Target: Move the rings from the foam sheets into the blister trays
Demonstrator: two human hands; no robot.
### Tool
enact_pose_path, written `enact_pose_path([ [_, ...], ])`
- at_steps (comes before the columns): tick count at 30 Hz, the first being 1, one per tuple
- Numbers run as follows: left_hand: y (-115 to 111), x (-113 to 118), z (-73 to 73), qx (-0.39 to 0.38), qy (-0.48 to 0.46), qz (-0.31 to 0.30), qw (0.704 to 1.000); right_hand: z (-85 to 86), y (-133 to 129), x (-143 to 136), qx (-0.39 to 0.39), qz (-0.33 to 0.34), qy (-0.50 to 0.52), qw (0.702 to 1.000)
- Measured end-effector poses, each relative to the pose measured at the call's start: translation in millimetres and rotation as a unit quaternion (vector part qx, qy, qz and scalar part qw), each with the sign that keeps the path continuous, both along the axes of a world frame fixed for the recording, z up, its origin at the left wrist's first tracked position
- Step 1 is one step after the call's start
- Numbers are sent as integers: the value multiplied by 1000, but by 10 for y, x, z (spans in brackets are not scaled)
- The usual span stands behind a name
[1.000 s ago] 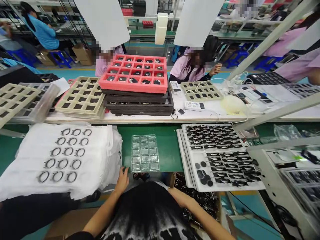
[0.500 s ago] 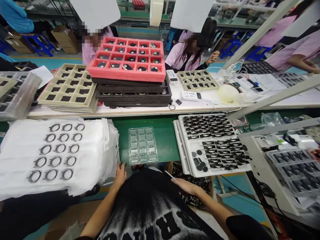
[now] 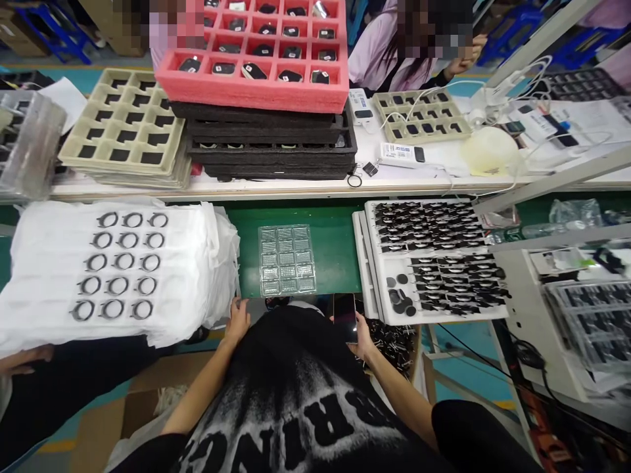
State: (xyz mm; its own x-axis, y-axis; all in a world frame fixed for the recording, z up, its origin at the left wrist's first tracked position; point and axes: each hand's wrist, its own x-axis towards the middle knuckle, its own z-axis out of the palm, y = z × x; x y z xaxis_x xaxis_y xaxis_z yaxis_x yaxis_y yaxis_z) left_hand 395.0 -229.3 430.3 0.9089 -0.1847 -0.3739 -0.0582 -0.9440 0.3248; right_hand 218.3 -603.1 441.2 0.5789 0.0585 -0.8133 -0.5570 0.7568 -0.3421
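My right hand [image 3: 363,336] grips a dark-screened smartphone [image 3: 344,318], upright in front of my black shirt, below the green bench's front edge. At that same edge rests my left hand [image 3: 238,322], fingers slightly bent and apart, with nothing visible in it. It is beside a white-covered stack [image 3: 190,263], on which dark ring-shaped parts [image 3: 125,261] lie in rows. Between my hands, a clear plastic tray with compartments [image 3: 287,261] lies on the green bench [image 3: 335,263]. White foam trays [image 3: 401,268], right of the phone, hold rows of black parts and several black discs.
Behind the bench, a white shelf [image 3: 276,190] carries a red foam tray [image 3: 256,95] on black trays, plus beige trays [image 3: 118,154]. Slanted metal bars [image 3: 557,177] cross the right side. A bin of dark pieces [image 3: 394,345] stands below. Another person's hand [image 3: 27,360] is at left.
My right hand has turned the phone from edge-on to upright, its screen now showing. The view has tipped downward. Another person's hand has appeared at the left edge.
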Motion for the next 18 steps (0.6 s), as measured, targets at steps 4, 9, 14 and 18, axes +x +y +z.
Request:
enact_pose_path([
  [4, 36, -38, 8, 18, 18, -3, 1000, -34, 39, 4, -13, 20, -4, 1000],
  [9, 79, -85, -16, 39, 37, -10, 999, 20, 67, 43, 4, -7, -2, 1000],
  [14, 100, -88, -5, 44, 59, -25, 997, 83, 80, 84, 21, -62, 23, 998],
  [18, 115, -76, 36, 51, 80, -22, 995, 102, 107, 78, 3, -19, 48, 999],
])
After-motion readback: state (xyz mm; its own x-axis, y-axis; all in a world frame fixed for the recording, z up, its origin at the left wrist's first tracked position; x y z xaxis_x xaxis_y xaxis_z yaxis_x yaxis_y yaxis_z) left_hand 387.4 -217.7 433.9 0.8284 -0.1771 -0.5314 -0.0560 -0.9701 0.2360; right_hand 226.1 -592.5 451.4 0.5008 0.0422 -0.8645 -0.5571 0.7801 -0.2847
